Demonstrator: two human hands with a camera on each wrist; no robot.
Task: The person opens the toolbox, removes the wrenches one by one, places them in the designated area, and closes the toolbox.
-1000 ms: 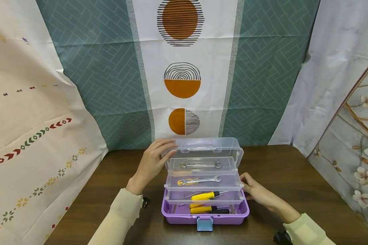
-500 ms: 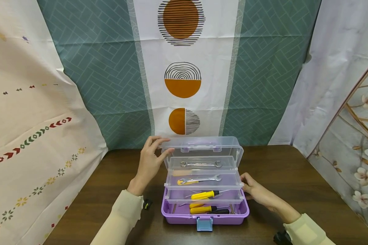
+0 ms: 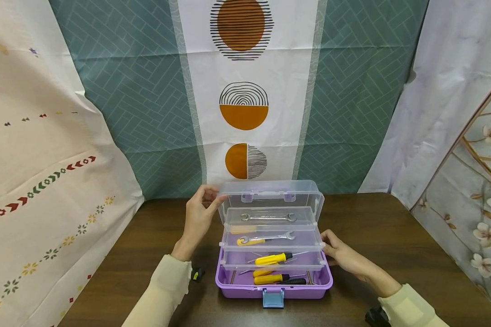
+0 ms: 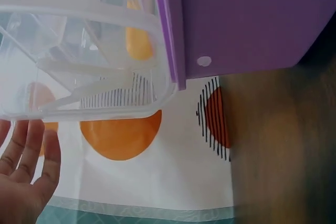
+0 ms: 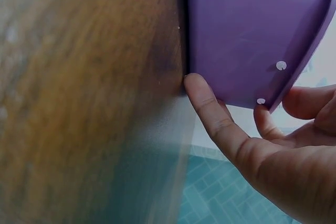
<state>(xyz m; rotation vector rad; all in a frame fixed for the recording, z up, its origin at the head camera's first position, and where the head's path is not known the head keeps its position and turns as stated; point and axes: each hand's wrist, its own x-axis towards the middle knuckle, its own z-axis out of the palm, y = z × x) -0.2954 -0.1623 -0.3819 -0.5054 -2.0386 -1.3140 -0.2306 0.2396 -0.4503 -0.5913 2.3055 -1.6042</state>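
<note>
A purple toolbox (image 3: 245,294) stands open on the table, its clear lid (image 3: 270,187) tipped back and its clear trays raised in steps. Open-end wrenches (image 3: 268,218) lie in the upper trays. Yellow-handled screwdrivers (image 3: 272,259) lie lower down, beside a black handle (image 3: 293,281). At the lid's left corner is my left hand (image 3: 197,218), its thumb by the front edge; the left wrist view shows its rather straight fingers (image 4: 31,145) touching the lid's edge. My right hand (image 3: 345,258) holds the back right corner of the box, fingers (image 5: 210,114) around the purple wall.
The dark wooden table (image 3: 147,236) runs along both sides of the box. Close behind it hangs a green and white cloth (image 3: 212,168). A blue latch (image 3: 273,299) hangs down at the box's front. Patterned cloth (image 3: 57,190) borders the left side.
The left hand has shifted left along the lid to its corner, its fingers now behind the edge. The lid and trays have risen slightly. The right hand has stayed in place.
</note>
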